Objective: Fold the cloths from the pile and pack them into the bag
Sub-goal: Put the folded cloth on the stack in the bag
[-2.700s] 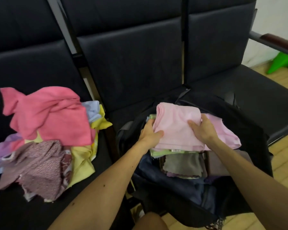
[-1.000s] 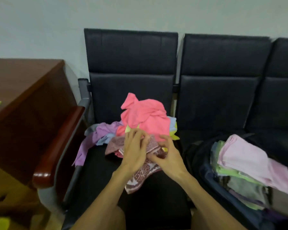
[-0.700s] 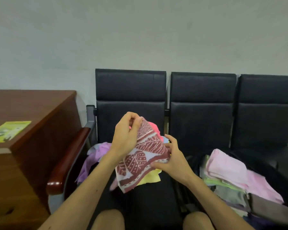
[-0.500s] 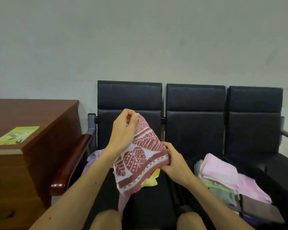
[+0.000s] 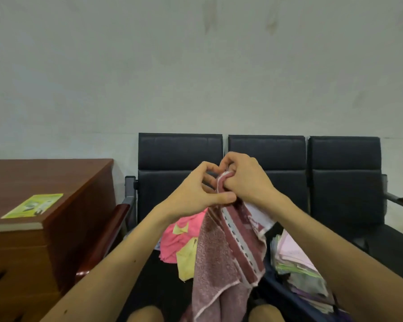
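Pinching one maroon patterned cloth (image 5: 228, 256) between two hands, left hand (image 5: 196, 196), right hand (image 5: 244, 182), three black seats (image 5: 265, 154) behind

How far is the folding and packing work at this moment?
Done: folded cloths are stacked in the bag. In hand: left hand and right hand pinch the maroon patterned towel at its top, unfolded. Left: the pink and yellow pile on the seat.

The towel (image 5: 228, 256) was maroon with pale stripes. The pile (image 5: 179, 242) showed pink and yellow. The chairs (image 5: 344, 182) were black.
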Motion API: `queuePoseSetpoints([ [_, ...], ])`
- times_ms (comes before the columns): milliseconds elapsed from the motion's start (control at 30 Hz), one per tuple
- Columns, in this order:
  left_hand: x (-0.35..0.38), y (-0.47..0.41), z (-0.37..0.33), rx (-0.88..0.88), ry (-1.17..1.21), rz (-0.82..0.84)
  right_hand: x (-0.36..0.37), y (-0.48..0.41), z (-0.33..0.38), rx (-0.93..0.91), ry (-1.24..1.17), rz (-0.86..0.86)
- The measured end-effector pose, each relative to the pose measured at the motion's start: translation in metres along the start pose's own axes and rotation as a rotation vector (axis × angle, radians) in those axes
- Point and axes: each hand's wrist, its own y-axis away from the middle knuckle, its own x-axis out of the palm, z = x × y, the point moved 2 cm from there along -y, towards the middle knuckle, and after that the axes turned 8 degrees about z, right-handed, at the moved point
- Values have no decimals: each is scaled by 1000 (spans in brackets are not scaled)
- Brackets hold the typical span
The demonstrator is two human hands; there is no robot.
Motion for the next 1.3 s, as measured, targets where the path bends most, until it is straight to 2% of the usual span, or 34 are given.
queuePoseSetpoints([
  [167, 9, -3, 1, 11, -86, -82, -9, 3, -1, -52, 161, 57],
  [300, 8, -4, 1, 16, -241, -134, -15, 10, -8, -116, 322, 76],
  [400, 5, -1, 1, 26, -419, -155, -23, 15, -4, -156, 462, 136],
  [567, 9, 0, -4, 67, -904, -123, -44, 17, 7, -163, 507, 153],
  [667, 5, 2, 2, 13, -1045, -79, -64, 15, 11, -141, 497, 135],
  [833, -19, 3, 1, -104, -969, 54, -91, 18, 14, -139, 342, 135],
  [933, -42, 16, -17, -74, -443, 99, -104, 31, 10, -108, 218, 303],
  [1000, -58, 27, -26, -59, -134, 5, -109, 35, -2, -21, 240, 418],
  [1033, -65, 28, -23, -73, -69, -43, -109, 33, -12, 13, 296, 435],
  [1067, -68, 29, -19, -92, -85, -67, -108, 30, -21, 34, 354, 416],
  [1133, -67, 27, -5, -135, -295, -35, -103, 26, -38, 59, 397, 347],
  [1300, -51, 38, 44, -140, -698, 20, -69, 40, -76, 145, 150, 362],
])
